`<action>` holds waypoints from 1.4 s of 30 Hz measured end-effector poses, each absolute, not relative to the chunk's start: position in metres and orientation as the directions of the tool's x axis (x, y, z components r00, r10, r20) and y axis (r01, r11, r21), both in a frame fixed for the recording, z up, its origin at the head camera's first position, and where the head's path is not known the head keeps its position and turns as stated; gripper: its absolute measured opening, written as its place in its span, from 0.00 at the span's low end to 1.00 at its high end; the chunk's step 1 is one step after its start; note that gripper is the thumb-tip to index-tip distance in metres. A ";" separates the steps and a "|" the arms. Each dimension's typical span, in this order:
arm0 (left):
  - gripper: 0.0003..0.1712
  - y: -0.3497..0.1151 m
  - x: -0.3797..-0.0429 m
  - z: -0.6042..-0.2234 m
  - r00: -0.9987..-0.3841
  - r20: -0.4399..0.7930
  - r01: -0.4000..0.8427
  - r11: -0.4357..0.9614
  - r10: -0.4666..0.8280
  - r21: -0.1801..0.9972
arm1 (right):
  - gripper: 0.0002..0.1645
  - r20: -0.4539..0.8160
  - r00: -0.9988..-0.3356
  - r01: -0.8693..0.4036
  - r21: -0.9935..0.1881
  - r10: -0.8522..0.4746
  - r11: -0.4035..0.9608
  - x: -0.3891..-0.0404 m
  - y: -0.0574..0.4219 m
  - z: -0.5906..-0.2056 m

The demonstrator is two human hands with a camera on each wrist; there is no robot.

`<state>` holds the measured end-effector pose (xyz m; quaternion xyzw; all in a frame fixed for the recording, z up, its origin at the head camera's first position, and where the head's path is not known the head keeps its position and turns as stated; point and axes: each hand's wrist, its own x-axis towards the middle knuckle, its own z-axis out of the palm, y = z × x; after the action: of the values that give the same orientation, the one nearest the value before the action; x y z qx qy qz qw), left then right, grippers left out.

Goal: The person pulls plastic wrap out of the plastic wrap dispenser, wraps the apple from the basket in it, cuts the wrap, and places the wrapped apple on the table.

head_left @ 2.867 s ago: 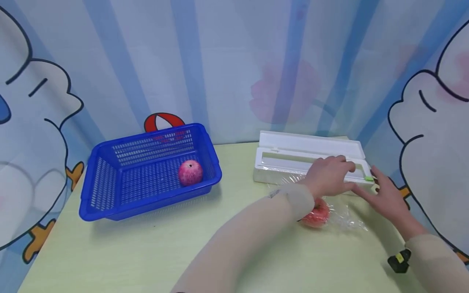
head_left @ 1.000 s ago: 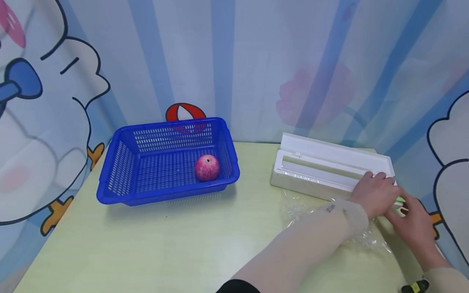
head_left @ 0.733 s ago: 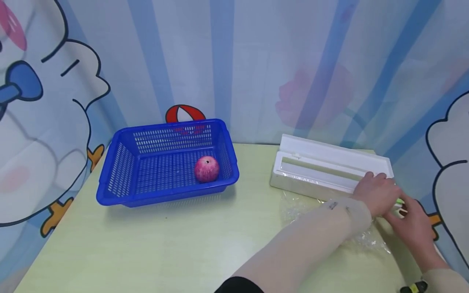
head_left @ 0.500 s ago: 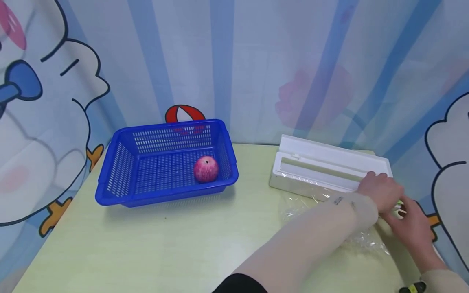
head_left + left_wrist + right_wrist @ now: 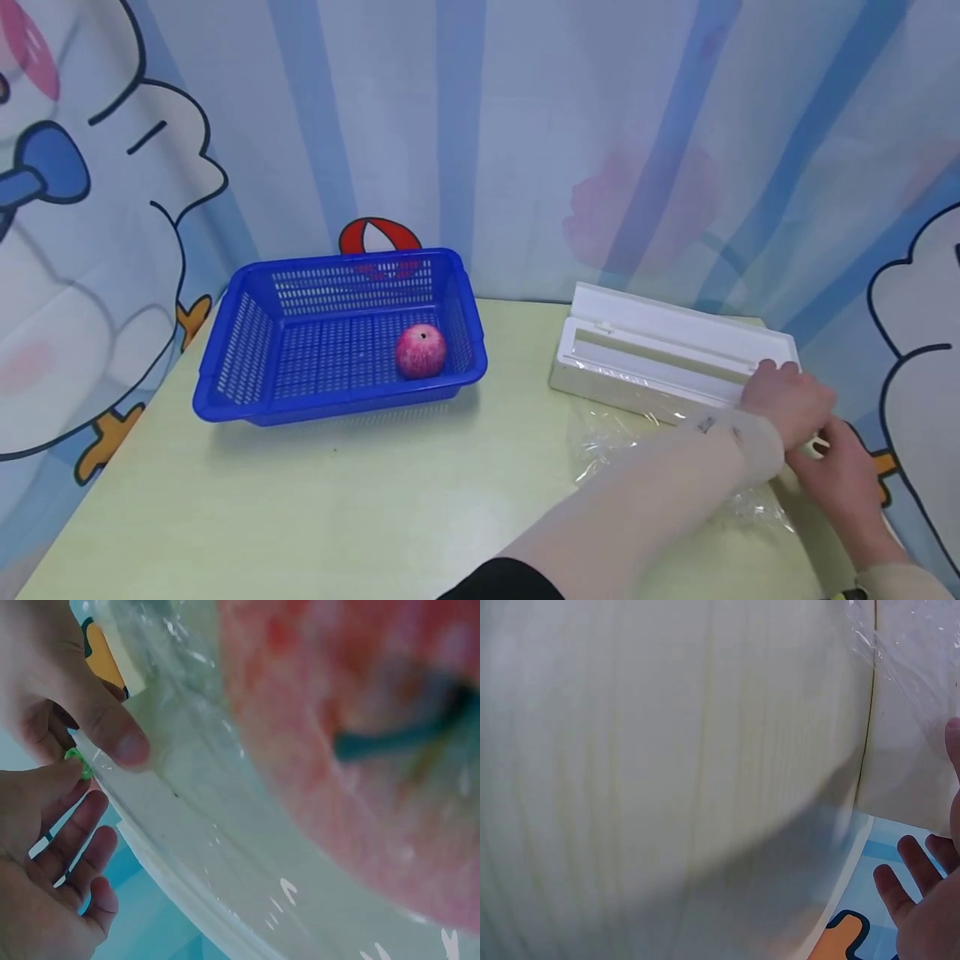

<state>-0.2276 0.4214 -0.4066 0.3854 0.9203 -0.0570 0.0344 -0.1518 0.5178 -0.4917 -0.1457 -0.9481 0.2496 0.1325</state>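
Note:
A white cling film dispenser point(image 5: 630, 392) with its lid raised stands at the back right of the table. My left hand point(image 5: 787, 404) reaches across to its right end and pinches the small green slider point(image 5: 79, 761) at the edge. My right hand point(image 5: 843, 479) grips the same end, its thumb pressed on the front face in the left wrist view. Clear cling film point(image 5: 600, 442) hangs from the front and lies crumpled on the table. A red apple point(image 5: 322, 825) under the film fills the left wrist view; in the head view my left forearm hides it.
A blue perforated basket point(image 5: 337, 408) stands on the left, with one pink streaked apple point(image 5: 421, 351) inside. The pale table point(image 5: 300, 517) ends at a printed curtain point(image 5: 517, 150) behind, and its right edge runs below my right hand.
My left hand has moved right along the dispenser to its end, and my left forearm now covers the apple. My right hand stays at that end. The head view has shifted.

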 end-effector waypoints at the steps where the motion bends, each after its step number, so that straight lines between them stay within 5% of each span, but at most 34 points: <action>1: 0.07 0.420 -0.227 -0.407 -0.702 -0.102 0.712 0.697 0.705 -0.085 | 0.36 0.180 -0.922 0.213 -0.505 0.344 0.836 -0.152 0.518 -0.491; 9: 0.11 0.415 -0.226 -0.411 -0.706 -0.078 0.707 0.694 0.704 -0.134 | 0.34 0.206 -0.926 0.194 -0.461 0.317 0.866 -0.150 0.520 -0.490; 26: 0.19 0.387 -0.234 -0.407 -0.681 -0.088 0.731 0.670 0.727 -0.129 | 0.52 0.159 -0.931 0.219 -0.475 0.328 0.852 -0.152 0.516 -0.489; 42: 0.18 0.338 -0.263 -0.415 -0.626 -0.035 0.770 0.611 0.779 -0.183 | 0.58 0.156 -0.912 0.283 -0.431 0.380 0.857 -0.157 0.506 -0.491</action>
<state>-0.2627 0.3385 -0.4153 0.4315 0.8973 -0.0902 -0.0241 -0.1574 0.5060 -0.4909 -0.1732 -0.9562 0.2040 0.1183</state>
